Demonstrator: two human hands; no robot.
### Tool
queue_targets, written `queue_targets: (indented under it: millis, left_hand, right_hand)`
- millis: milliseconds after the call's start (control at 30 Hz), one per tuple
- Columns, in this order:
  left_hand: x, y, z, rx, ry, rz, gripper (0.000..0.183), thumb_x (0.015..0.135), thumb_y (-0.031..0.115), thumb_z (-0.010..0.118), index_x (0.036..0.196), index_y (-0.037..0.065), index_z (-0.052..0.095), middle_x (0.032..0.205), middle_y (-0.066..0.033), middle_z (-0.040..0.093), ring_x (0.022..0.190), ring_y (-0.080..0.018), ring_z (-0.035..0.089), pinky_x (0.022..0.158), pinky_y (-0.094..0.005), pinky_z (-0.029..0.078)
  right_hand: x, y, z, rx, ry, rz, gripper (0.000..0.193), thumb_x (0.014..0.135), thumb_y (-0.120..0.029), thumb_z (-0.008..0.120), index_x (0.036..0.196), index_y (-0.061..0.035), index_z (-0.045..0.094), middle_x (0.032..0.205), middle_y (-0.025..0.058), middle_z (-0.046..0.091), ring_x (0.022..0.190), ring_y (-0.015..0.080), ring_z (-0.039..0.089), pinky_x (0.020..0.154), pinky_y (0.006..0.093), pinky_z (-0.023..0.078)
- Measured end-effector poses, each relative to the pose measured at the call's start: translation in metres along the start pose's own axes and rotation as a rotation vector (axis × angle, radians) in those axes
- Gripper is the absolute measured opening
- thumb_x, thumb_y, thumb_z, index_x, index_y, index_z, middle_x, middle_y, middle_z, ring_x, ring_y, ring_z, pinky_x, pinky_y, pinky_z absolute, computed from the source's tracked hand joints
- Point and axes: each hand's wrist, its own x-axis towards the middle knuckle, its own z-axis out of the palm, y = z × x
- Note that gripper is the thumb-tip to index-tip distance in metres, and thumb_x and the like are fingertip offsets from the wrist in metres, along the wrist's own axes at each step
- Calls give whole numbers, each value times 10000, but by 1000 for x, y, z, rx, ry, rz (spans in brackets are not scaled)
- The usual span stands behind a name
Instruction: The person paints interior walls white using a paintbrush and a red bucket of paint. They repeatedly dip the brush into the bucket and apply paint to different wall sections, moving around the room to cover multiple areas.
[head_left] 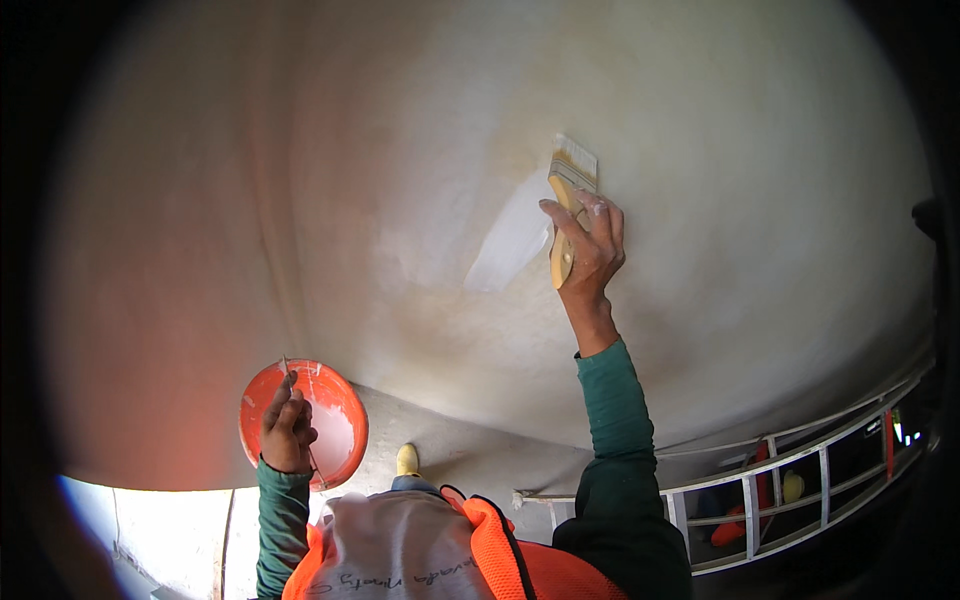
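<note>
My right hand (594, 245) is raised to the wall, closed round the yellowish handle of a flat paintbrush (574, 164). The pale bristles point up and meet the wall or lie very close to it. Just left of the brush, a wet white streak of paint (512, 240) runs down the plaster. Low on the left, my left hand (287, 428) is closed on the thin wire handle of an orange-red bucket (352, 404). White paint (332, 440) shows inside it, and white smears mark its inner wall. My left hand hides part of the bucket.
A beige plastered wall (740, 250) fills most of the view, with an inner corner at left. At lower right a metal ladder (750, 515) stretches sideways. A yellow boot (407, 460) stands on the grey floor (480, 437) below. Bright light enters at lower left.
</note>
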Motion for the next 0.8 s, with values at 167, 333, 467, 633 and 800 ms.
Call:
queue_targets:
  millis: [167, 333, 467, 633, 800]
  left_hand:
    - [3, 3, -1, -43, 18, -2, 588, 995, 214, 602, 1511, -16, 440, 752, 30, 474, 557, -30, 350, 495, -188, 281]
    - [-6, 0, 11, -63, 49, 61, 598, 968, 158, 522, 1530, -18, 417, 766, 15, 494, 549, -39, 355, 500, -196, 301]
    - [-1, -10, -3, -58, 1, 37, 589, 990, 173, 529, 1534, -20, 411, 782, 10, 503, 551, -38, 358, 505, -193, 305]
    - [20, -14, -46, -42, 42, 16, 576, 1014, 186, 532, 1537, -23, 405, 791, 10, 503, 562, -32, 362, 509, -187, 305]
    - [23, -17, -36, -65, 18, 32, 573, 1011, 185, 539, 1530, -26, 414, 790, 15, 499, 567, -25, 365, 507, -186, 304]
  right_hand:
    - [-141, -73, 70, 37, -594, 74, 338, 789, -62, 730, 1055, -261, 791, 1213, 95, 629, 1165, 356, 577, 873, 477, 558]
    - [-96, -58, 63, 253, -600, 155, 211, 832, -84, 686, 972, -203, 789, 1078, 85, 681, 1062, 325, 623, 831, 445, 559]
    - [22, -14, 45, 107, -60, 3, 201, 860, -83, 708, 1019, -182, 782, 1085, 98, 671, 996, 337, 620, 768, 467, 544]
    - [-72, -70, 103, 22, -251, 49, 354, 806, -31, 684, 1071, -235, 801, 1134, 113, 631, 1068, 360, 598, 820, 466, 549]
    - [-203, -128, 147, 209, -620, 76, 292, 819, -48, 689, 1013, -240, 791, 1147, 90, 654, 1115, 340, 602, 856, 464, 564]
